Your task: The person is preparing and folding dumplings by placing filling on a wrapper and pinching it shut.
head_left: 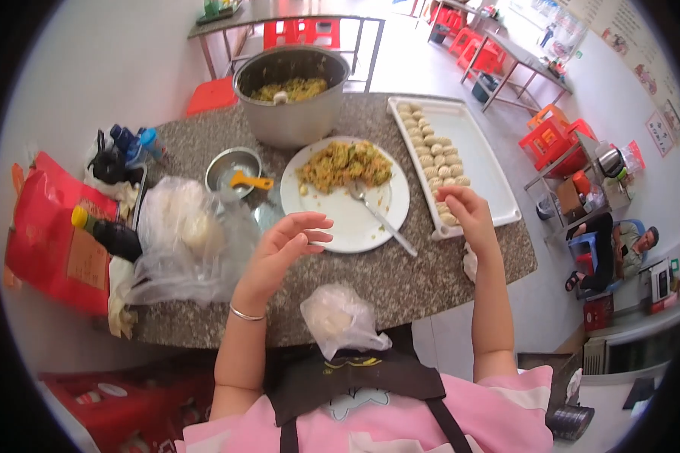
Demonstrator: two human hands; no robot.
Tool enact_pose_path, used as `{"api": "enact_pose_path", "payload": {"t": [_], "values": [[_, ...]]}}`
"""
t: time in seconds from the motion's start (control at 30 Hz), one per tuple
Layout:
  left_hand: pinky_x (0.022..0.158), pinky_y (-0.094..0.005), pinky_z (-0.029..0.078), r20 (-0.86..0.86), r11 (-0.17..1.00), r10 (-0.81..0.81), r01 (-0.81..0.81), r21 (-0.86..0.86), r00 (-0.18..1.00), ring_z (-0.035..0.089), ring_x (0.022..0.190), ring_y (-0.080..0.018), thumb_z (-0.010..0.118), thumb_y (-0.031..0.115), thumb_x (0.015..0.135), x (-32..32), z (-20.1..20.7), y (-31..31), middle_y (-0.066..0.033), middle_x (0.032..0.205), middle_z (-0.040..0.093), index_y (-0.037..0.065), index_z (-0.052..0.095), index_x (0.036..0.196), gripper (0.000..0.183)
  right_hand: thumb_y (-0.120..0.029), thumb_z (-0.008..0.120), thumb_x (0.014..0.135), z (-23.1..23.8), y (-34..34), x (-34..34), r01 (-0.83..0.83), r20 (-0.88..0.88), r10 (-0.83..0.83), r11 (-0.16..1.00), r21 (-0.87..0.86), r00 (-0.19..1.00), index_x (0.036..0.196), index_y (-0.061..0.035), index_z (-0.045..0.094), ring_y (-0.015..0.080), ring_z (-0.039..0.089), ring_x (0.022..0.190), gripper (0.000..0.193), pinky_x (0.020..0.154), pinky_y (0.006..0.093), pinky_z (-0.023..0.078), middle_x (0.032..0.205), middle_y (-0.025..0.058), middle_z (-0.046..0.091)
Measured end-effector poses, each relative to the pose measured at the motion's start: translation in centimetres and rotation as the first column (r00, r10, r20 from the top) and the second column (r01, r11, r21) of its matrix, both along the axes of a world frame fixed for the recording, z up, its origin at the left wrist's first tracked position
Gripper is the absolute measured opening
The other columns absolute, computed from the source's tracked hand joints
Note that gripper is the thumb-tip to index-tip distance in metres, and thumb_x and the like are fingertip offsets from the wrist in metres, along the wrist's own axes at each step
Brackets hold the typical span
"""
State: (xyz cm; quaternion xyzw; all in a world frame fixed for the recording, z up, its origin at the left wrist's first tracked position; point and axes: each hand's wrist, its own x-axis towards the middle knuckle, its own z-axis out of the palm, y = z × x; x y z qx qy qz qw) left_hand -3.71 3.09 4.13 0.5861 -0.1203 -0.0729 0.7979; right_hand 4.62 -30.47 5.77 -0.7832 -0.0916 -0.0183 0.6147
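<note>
My left hand (pixel 289 248) hovers over the near left edge of a white plate (pixel 321 226), its fingers loosely curved and apart with nothing in them. Chopped filling (pixel 345 166) is heaped on the plate, with a spoon (pixel 385 221) resting in it. My right hand (pixel 470 215) is over the near left part of a white tray (pixel 489 174), open, fingertips close to the nearest dumplings. Rows of pale dumplings (pixel 431 143) run along the tray's left side. Whether the fingertips touch one is hard to tell. A plastic bag with pale dough (pixel 338 317) lies at the table's near edge.
Behind the plate stands a deep metal pot (pixel 289 113) of filling. Left of the plate are a metal bowl (pixel 227 162) with a yellow-handled tool (pixel 251 180), a clear bag of dough (pixel 196 226), a dark bottle (pixel 113 235) and a red bag (pixel 53 234). A person (pixel 629 245) sits far right.
</note>
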Motion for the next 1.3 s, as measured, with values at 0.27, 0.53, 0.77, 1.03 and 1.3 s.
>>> {"api": "enact_pose_path", "payload": {"t": [0.27, 0.53, 0.77, 1.03, 1.3], "values": [[0.093, -0.0321, 0.043, 0.139, 0.908, -0.057, -0.007, 0.418, 0.989, 0.055, 0.110, -0.0173, 0.069, 0.018, 0.083, -6.9, -2.4, 0.5, -0.0090, 0.120, 0.058, 0.002, 0.059, 0.115, 0.038, -0.013, 0.067, 0.082, -2.3, 4.3, -8.7, -0.298, -0.152, 0.289, 0.954, -0.039, 0.945, 0.118, -0.0012, 0.057, 0.0162, 0.060, 0.098, 0.039, 0.088, 0.0292, 0.045, 0.102, 0.0084, 0.065], [0.077, -0.0255, 0.047, 0.099, 0.842, 0.393, -0.401, 0.361, 0.914, 0.059, 0.090, -0.0120, 0.065, 0.007, 0.083, -9.7, -1.6, -2.1, -0.0052, 0.094, 0.064, 0.002, 0.064, 0.090, 0.008, -0.008, 0.073, 0.072, -1.2, 9.7, -10.5, -0.570, 0.173, 0.617, 0.781, -0.255, 0.768, 0.102, -0.0028, 0.064, 0.0239, 0.060, 0.099, 0.032, 0.087, 0.0347, 0.045, 0.103, 0.0118, 0.063], [0.089, -0.0359, 0.045, 0.440, 0.792, 0.101, -0.340, 0.508, 0.892, 0.060, 0.100, -0.0251, 0.072, 0.010, 0.073, -10.8, 0.4, -3.3, -0.0114, 0.103, 0.063, 0.004, 0.066, 0.094, 0.022, -0.005, 0.060, 0.086, -2.0, 7.1, -10.5, -0.166, 0.184, 0.139, 0.976, 0.141, 0.973, 0.089, 0.0009, 0.060, 0.0179, 0.059, 0.083, 0.007, 0.075, 0.0279, 0.046, 0.096, 0.0092, 0.061], [0.086, -0.0361, 0.047, 0.555, 0.793, 0.029, -0.357, 0.493, 0.831, 0.059, 0.099, -0.0270, 0.068, 0.007, 0.075, -10.1, 1.0, -3.7, -0.0100, 0.100, 0.063, 0.004, 0.065, 0.087, 0.013, -0.005, 0.051, 0.091, 4.1, 9.5, -16.8, -0.475, 0.314, 0.429, 0.876, 0.086, 0.847, 0.093, 0.0009, 0.060, 0.0214, 0.061, 0.081, 0.010, 0.074, 0.0312, 0.048, 0.090, 0.0122, 0.060], [0.073, -0.0290, 0.049, 0.372, 0.809, 0.400, -0.513, 0.286, 0.838, 0.059, 0.084, -0.0123, 0.060, 0.006, 0.088, -11.6, -0.1, -1.4, -0.0095, 0.098, 0.065, 0.004, 0.057, 0.090, 0.004, -0.002, 0.052, 0.085, 1.2, 11.0, -12.8, -0.359, 0.221, 0.434, 0.880, -0.310, 0.873, 0.096, -0.0009, 0.060, 0.0335, 0.060, 0.080, 0.013, 0.071, 0.0379, 0.047, 0.085, 0.0169, 0.059]]}}
